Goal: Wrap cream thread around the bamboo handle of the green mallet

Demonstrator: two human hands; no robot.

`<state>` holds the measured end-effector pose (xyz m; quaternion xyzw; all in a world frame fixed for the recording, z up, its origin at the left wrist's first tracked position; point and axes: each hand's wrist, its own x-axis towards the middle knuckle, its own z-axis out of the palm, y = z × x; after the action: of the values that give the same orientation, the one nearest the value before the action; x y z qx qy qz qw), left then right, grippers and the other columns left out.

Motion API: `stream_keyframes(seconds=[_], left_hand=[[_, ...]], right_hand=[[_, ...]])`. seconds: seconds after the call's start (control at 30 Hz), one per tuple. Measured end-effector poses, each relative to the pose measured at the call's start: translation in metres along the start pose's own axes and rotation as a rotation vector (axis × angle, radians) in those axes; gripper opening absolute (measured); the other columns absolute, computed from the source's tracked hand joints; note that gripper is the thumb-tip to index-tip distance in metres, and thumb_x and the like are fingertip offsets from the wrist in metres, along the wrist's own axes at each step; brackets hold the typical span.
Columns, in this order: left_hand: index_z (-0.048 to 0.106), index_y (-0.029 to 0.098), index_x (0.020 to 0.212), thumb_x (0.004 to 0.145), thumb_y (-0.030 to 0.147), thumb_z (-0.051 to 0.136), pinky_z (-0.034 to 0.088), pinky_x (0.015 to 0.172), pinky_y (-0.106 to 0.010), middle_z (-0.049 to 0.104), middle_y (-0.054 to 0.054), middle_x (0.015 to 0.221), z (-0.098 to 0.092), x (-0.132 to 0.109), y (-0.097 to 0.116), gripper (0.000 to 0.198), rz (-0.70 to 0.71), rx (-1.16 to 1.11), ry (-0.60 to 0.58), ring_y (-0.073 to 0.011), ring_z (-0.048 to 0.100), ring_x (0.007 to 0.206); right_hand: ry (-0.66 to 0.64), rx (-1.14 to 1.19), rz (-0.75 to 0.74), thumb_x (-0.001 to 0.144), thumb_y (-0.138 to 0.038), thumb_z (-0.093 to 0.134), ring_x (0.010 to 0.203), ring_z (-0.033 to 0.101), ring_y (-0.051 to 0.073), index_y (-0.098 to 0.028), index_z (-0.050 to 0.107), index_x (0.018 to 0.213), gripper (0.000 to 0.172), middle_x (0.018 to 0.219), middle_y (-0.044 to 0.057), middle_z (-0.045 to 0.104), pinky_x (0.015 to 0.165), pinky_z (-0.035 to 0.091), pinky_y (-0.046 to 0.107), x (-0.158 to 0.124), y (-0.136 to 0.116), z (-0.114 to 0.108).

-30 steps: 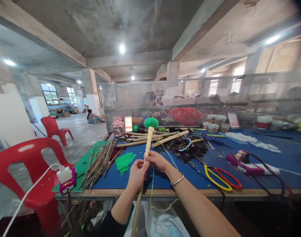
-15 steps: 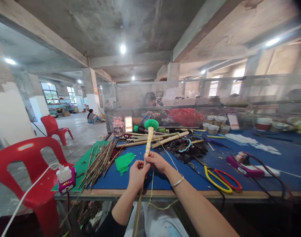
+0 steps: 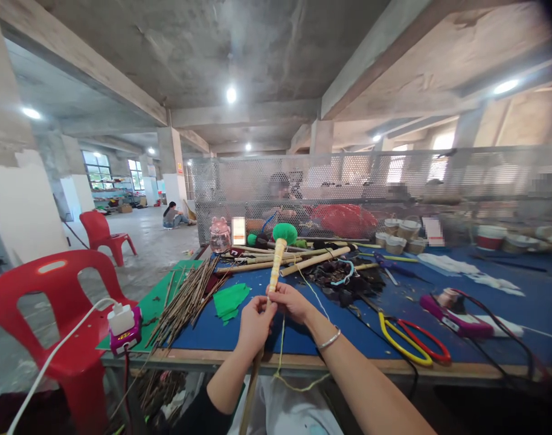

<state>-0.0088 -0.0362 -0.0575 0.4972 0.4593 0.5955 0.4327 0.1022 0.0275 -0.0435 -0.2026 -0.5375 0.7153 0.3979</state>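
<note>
Both hands hold a long stick with a rounded green head and a neck wrapped in pale yellow strip. It slants upright over the table edge, its bare lower end running down towards my lap. My left hand is closed around the bare stick just below the wrapping. Thumb and fingers of my right hand pinch the bottom of the wrapped part. A thin yellowish cord hangs below my right hand and loops over my lap.
Thin twigs and a green cloth piece lie left on the blue tabletop. Poles lie behind. Yellow-and-red-handled scissors and a purple power strip are right. A red chair stands left.
The green head has turned and tipped slightly to the right. Both hands keep their hold on the stick, and the whole view has shifted a little.
</note>
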Motion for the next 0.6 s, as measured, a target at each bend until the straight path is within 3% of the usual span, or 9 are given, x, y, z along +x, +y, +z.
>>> stream_keyframes(seconds=[0.13, 0.23, 0.4, 0.47, 0.6], left_hand=[[0.054, 0.014, 0.077, 0.069, 0.051, 0.056, 0.030, 0.031, -0.015, 0.051, 0.004, 0.051, -0.005, -0.003, 0.000, 0.039, -0.047, -0.111, -0.053, -0.0036, 0.039, 0.033], [0.054, 0.014, 0.076, 0.070, 0.054, 0.052, 0.029, 0.030, -0.015, 0.052, 0.003, 0.050, -0.006, -0.002, -0.001, 0.041, -0.088, -0.083, -0.088, -0.0041, 0.038, 0.032], [0.053, 0.016, 0.079, 0.067, 0.049, 0.059, 0.030, 0.030, -0.015, 0.051, 0.005, 0.052, -0.005, 0.000, 0.001, 0.036, -0.029, 0.061, -0.024, -0.0055, 0.042, 0.035], [0.054, 0.015, 0.079, 0.068, 0.047, 0.059, 0.029, 0.029, -0.015, 0.049, 0.006, 0.050, -0.008, 0.000, 0.007, 0.034, -0.011, 0.086, -0.023, -0.0048, 0.038, 0.033], [0.057, 0.014, 0.080, 0.072, 0.045, 0.055, 0.026, 0.029, -0.016, 0.044, 0.007, 0.043, -0.017, -0.001, 0.026, 0.032, -0.001, 0.081, -0.064, -0.0046, 0.033, 0.030]], right_hand=[[-0.086, 0.006, 0.014, 0.059, -0.028, 0.075, 0.052, 0.050, 0.008, -0.012, 0.056, 0.080, 0.033, 0.063, 0.000, 0.057, 0.048, 0.034, 0.019, -0.002, -0.002, 0.002], [-0.070, -0.040, -0.002, 0.059, -0.028, 0.074, 0.051, 0.048, 0.007, -0.012, 0.056, 0.077, 0.030, 0.061, 0.000, 0.056, 0.047, 0.032, 0.019, -0.001, -0.001, 0.000], [-0.034, -0.095, -0.009, 0.057, -0.033, 0.075, 0.050, 0.048, 0.007, -0.013, 0.050, 0.070, 0.034, 0.058, -0.003, 0.053, 0.050, 0.036, 0.020, 0.001, 0.000, 0.003], [-0.016, -0.122, 0.020, 0.059, -0.037, 0.073, 0.044, 0.043, 0.005, -0.015, 0.048, 0.073, 0.036, 0.056, -0.005, 0.050, 0.046, 0.033, 0.018, -0.002, -0.003, 0.009], [0.036, -0.276, 0.234, 0.073, -0.051, 0.055, 0.033, 0.021, 0.003, -0.020, 0.042, 0.079, 0.034, 0.049, -0.009, 0.039, 0.034, 0.013, 0.016, -0.025, -0.016, 0.029]])
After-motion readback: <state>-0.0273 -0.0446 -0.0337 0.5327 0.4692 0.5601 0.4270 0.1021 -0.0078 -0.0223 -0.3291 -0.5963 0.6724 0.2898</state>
